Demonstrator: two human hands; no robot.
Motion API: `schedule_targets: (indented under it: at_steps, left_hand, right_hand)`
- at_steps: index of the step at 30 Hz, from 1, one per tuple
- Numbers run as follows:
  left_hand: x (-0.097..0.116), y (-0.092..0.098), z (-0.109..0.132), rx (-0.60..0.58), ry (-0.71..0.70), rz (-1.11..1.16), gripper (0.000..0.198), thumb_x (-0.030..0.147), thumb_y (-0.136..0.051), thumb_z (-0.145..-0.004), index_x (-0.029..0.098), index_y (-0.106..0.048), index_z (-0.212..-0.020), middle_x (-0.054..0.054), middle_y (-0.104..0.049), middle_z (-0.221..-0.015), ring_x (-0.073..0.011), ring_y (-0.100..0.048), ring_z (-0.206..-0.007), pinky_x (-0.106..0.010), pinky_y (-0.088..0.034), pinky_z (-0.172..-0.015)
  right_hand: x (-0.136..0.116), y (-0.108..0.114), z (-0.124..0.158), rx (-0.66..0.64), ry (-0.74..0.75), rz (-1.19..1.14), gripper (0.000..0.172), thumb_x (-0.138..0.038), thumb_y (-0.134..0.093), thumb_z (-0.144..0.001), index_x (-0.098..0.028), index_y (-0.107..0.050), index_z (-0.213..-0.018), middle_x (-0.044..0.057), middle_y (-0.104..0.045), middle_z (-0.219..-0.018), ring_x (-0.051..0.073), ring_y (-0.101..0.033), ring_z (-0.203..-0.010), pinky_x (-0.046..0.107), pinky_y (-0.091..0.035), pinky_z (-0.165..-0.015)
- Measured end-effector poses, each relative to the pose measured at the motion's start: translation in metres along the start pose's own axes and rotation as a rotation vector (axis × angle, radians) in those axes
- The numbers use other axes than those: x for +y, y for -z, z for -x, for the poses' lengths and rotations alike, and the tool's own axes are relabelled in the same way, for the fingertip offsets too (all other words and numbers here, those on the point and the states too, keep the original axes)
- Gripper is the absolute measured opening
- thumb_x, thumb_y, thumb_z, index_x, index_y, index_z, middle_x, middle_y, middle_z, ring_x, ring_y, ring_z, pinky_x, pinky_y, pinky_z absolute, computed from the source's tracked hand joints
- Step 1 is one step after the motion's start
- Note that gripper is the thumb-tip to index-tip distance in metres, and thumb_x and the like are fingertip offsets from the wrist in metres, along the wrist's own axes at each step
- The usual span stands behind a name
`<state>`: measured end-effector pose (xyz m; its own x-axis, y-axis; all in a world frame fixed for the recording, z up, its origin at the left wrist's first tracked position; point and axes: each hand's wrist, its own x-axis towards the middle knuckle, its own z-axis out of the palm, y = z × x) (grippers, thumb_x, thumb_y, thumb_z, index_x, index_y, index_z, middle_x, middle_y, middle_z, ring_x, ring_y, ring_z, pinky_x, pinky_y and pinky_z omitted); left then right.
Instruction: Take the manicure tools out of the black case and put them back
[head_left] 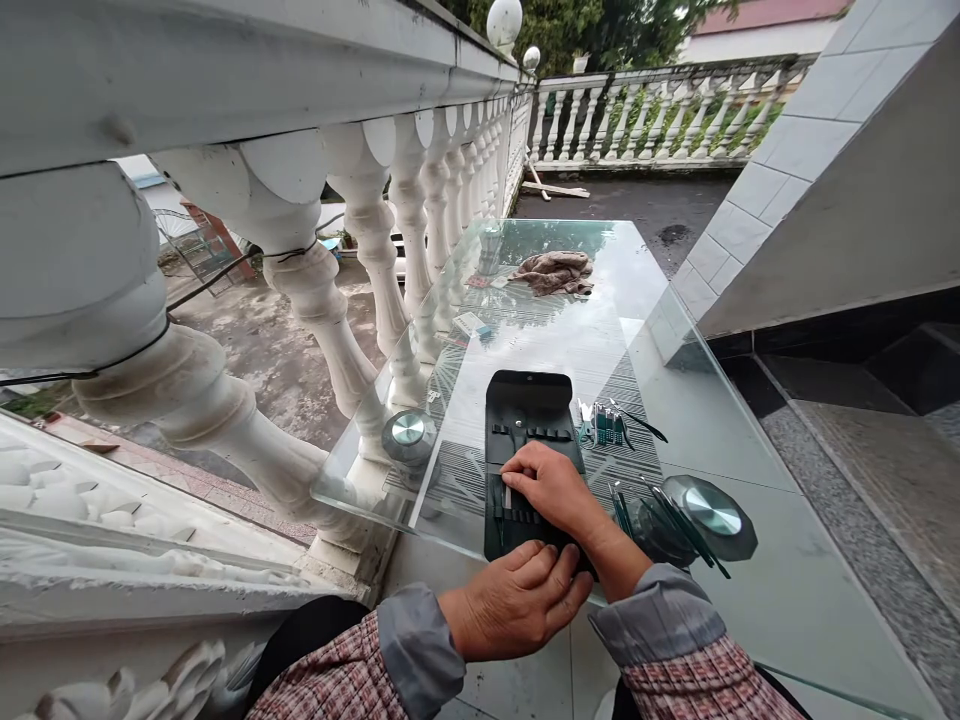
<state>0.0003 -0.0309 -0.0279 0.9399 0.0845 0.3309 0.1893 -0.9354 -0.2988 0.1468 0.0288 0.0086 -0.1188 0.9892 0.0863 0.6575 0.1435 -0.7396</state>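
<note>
A black manicure case (529, 388) lies unfolded at the near edge of the glass table, with rows of elastic loops inside. My right hand (555, 490) reaches over its middle, thumb and forefinger pinched at a slim metal tool (508, 497) lying along the loops. At the case's near edge, my left hand (517, 600) has its fingers curled against the black cover; their tips are partly hidden. Right of the case lie nail clippers and small tools (606, 425). Several slim metal tools (686, 525) rest nearer to my right forearm.
The glass table (750, 480) has round metal discs (409, 428) at its supports. A crumpled brown cloth (553, 272) and a small white-and-blue box (472, 325) lie farther back. A white balustrade (379, 240) runs along the left; a tiled stair wall (780, 190) stands right.
</note>
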Motion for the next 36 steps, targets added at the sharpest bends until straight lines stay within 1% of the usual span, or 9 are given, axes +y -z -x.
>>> schedule_targets:
  at_steps: [5, 8, 11, 17, 19, 23, 27, 32, 36]
  left_hand:
    - [0.000, -0.003, 0.001, -0.004, -0.009, -0.006, 0.042, 0.021, -0.038, -0.093, 0.005, -0.038, -0.132, -0.020, -0.043, -0.134, -0.0230, -0.048, -0.116, -0.039, -0.038, -0.100]
    - [0.000, -0.004, 0.001, 0.016, 0.000, -0.013, 0.042, 0.022, -0.038, -0.092, 0.006, -0.040, -0.131, -0.020, -0.044, -0.133, -0.0230, -0.049, -0.114, -0.039, -0.038, -0.099]
    - [0.000, -0.001, 0.001, 0.027, 0.011, -0.021, 0.041, 0.020, -0.039, -0.091, 0.006, -0.041, -0.130, -0.019, -0.044, -0.133, -0.0236, -0.048, -0.114, -0.039, -0.037, -0.099]
    - [0.000, 0.008, -0.001, 0.006, 0.023, -0.048, 0.040, 0.017, -0.039, -0.091, 0.009, -0.043, -0.130, -0.016, -0.044, -0.134, -0.0228, -0.048, -0.114, -0.038, -0.037, -0.100]
    - [0.001, 0.008, -0.002, 0.007, 0.029, -0.060, 0.040, 0.016, -0.039, -0.091, 0.008, -0.043, -0.130, -0.016, -0.044, -0.134, -0.0235, -0.048, -0.114, -0.038, -0.037, -0.099]
    - [0.005, 0.006, -0.002, -0.007, 0.036, -0.078, 0.041, 0.016, -0.038, -0.090, 0.008, -0.041, -0.131, -0.018, -0.041, -0.136, -0.0243, -0.049, -0.112, -0.040, -0.037, -0.097]
    - [0.008, 0.007, -0.005, -0.016, 0.053, -0.104, 0.042, 0.015, -0.039, -0.090, 0.007, -0.041, -0.130, -0.018, -0.043, -0.134, -0.0246, -0.049, -0.112, -0.040, -0.035, -0.098]
    - [0.014, 0.011, -0.010, -0.066, 0.052, -0.159, 0.044, 0.017, -0.038, -0.090, 0.006, -0.038, -0.132, -0.020, -0.041, -0.135, -0.0253, -0.047, -0.114, -0.041, -0.033, -0.098]
    - [0.018, 0.012, -0.015, -0.073, 0.058, -0.193, 0.043, 0.019, -0.037, -0.090, 0.006, -0.040, -0.131, -0.019, -0.044, -0.133, -0.0254, -0.048, -0.112, -0.041, -0.032, -0.098]
  right_hand:
    - [0.001, -0.005, 0.007, 0.043, 0.061, 0.014, 0.011, -0.021, -0.054, -0.076, -0.021, -0.064, -0.070, 0.002, -0.059, -0.076, 0.015, -0.054, -0.073, 0.029, -0.043, -0.069]
    - [-0.002, 0.002, 0.009, 0.113, 0.074, -0.058, 0.017, -0.022, -0.055, -0.075, -0.021, -0.066, -0.089, 0.003, -0.060, -0.082, 0.013, -0.053, -0.067, 0.030, -0.045, -0.070]
    - [-0.001, 0.028, 0.016, 0.250, -0.001, -0.170, 0.028, -0.027, -0.055, -0.075, -0.020, -0.063, -0.101, 0.004, -0.061, -0.087, 0.013, -0.054, -0.067, 0.030, -0.046, -0.068]
    - [0.027, 0.098, 0.048, 0.661, -0.298, -0.313, 0.045, -0.044, -0.061, -0.069, -0.014, -0.063, -0.101, 0.005, -0.062, -0.077, 0.010, -0.047, -0.052, 0.024, -0.038, -0.043]
    - [0.039, 0.111, 0.060, 0.689, -0.343, -0.262, 0.045, -0.045, -0.061, -0.067, -0.013, -0.063, -0.099, 0.004, -0.062, -0.075, 0.010, -0.046, -0.048, 0.024, -0.037, -0.043]
    - [0.056, 0.121, 0.081, 0.602, -0.405, -0.026, 0.032, -0.043, -0.059, -0.064, -0.018, -0.066, -0.082, 0.004, -0.065, -0.068, 0.015, -0.055, -0.056, 0.027, -0.040, -0.052]
    - [0.064, 0.124, 0.098, 0.502, -0.452, 0.233, 0.021, -0.040, -0.053, -0.067, -0.022, -0.063, -0.070, 0.001, -0.065, -0.065, 0.017, -0.056, -0.060, 0.028, -0.037, -0.056]
    - [0.062, 0.105, 0.102, 0.274, -0.319, 0.307, 0.015, -0.030, -0.048, -0.073, -0.022, -0.060, -0.070, 0.000, -0.065, -0.072, 0.016, -0.057, -0.068, 0.026, -0.036, -0.063]
    - [0.050, 0.086, 0.092, 0.142, -0.312, 0.374, 0.014, -0.024, -0.046, -0.077, -0.020, -0.058, -0.071, 0.002, -0.065, -0.075, 0.016, -0.056, -0.071, 0.025, -0.032, -0.061]
